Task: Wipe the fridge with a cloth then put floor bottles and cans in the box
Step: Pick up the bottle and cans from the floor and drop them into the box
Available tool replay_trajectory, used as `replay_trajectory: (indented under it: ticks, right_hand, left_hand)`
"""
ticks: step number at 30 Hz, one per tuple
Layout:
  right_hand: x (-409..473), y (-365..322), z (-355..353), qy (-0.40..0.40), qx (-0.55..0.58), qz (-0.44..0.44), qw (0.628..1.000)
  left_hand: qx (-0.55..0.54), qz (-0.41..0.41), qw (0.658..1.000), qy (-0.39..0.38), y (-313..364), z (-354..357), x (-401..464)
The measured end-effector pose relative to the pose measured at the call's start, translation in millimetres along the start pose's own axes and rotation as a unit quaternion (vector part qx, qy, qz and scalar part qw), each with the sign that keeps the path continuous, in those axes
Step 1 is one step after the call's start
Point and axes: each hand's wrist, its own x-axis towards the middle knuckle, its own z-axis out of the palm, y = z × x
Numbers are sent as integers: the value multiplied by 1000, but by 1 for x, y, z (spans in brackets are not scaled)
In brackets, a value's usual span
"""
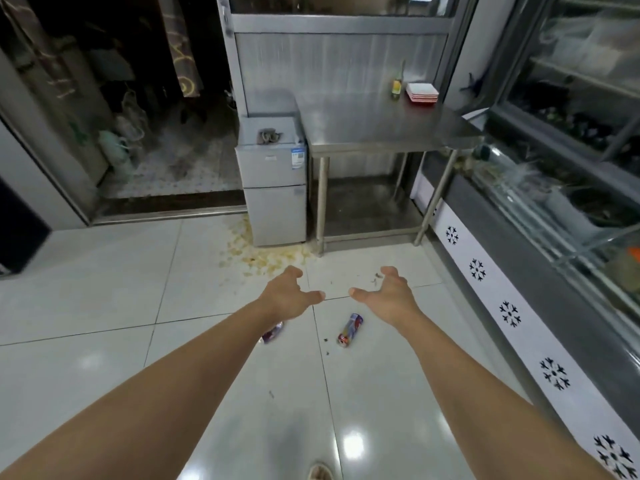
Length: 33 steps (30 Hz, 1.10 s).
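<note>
1. Reaching forward with both arms – left hand [289,294] and right hand [388,294] spread wide, fingers loosely bent, thumbs pointing toward each other, holding nothing.
2. Hovering above the tiled floor [104,289], touching no object; probably readying to take something up, though which target cannot be told.
3. Lying on top of the small fridge [275,188] – a crumpled grey cloth [268,136], presumably parked there for the wiping step; well apart from both hands.
4. Standing just beside the fridge, a steel worktop [381,123] carrying a bottle [396,86] and a stack of red-and-white plates [422,92] near its back edge.
5. Lying on its side on the floor between the forearms, a can [350,330]; a second can [272,332] showing partly from under the left forearm.
6. Spreading round the fridge base, a pale yellowish spill [263,258] with small crumbs nearby.
7. Showing no box anywhere in this view.
8. Judging: wiping looking not yet begun, cans not yet collected – task seeming near its start.
</note>
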Motion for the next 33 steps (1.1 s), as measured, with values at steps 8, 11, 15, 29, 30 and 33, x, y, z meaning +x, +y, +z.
replay_trajectory:
  ticks: [8,11,15,29,30,33]
  right_hand:
    - [115,-19,23,-21,0,37,999]
    - [152,-19,33,-24,-3,66,998]
    - [200,-22,51,-9,-5,112,994]
    - [328,6,130,62,63,246,965]
    - [337,15,137,62,65,253,963]
    - [363,50,156,53,61,272,959]
  left_hand:
    - [-3,-36,999,-33,11,-15,123]
    - [0,-39,998,-58,10,-20,171]
    - [17,-34,995,-92,9,-26,239]
    - [103,-24,975,-193,-11,-5,443]
    - [111,-24,974,-195,-17,4,454]
    - [117,-26,973,-198,-41,37,483]
